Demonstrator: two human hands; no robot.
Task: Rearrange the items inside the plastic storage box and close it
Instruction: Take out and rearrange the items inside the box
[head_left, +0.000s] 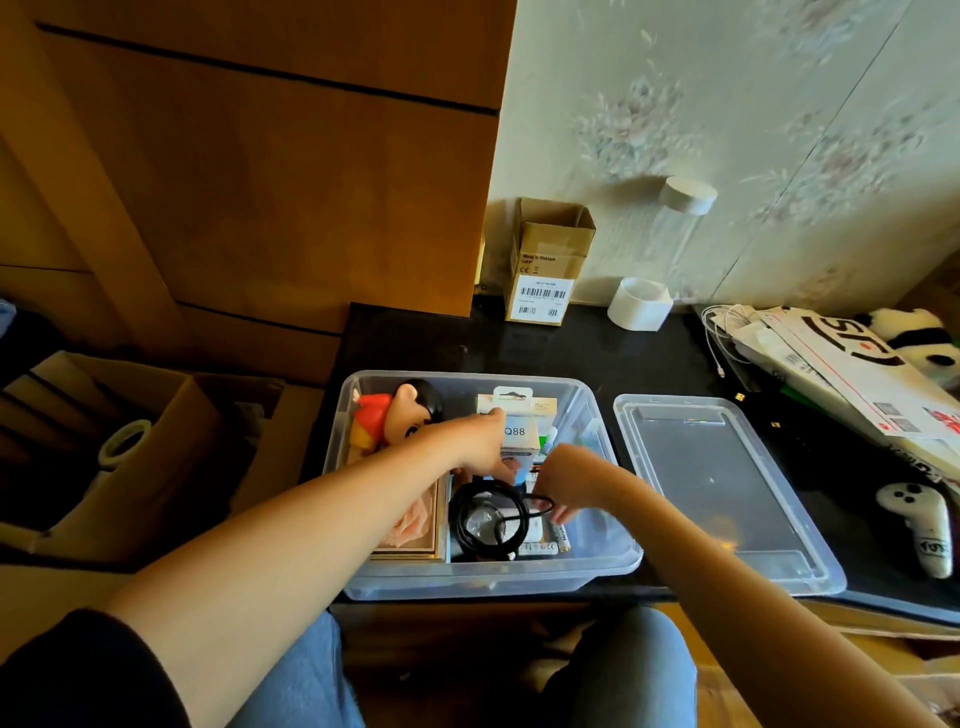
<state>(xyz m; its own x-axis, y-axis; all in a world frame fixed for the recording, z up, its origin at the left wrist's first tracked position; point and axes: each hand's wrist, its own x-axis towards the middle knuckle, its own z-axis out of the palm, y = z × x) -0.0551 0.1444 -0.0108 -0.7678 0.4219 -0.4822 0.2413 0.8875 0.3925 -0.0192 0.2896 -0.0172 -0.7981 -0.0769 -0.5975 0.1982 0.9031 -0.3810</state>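
While the clear box (582, 410) sits open on the desk (649, 358), lid (722, 483) beside it, the left hand (475, 441) grips a white carton (517, 434) inside; the right hand (569, 480) pinches a black cable (485, 512).

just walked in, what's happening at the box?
A person is sorting the clear storage box on the black table. The left hand reaches onto the white Q88 carton; the right hand pinches a loop of the coiled black cable. The lid lies off, to the right of the box, so nothing is closed yet.
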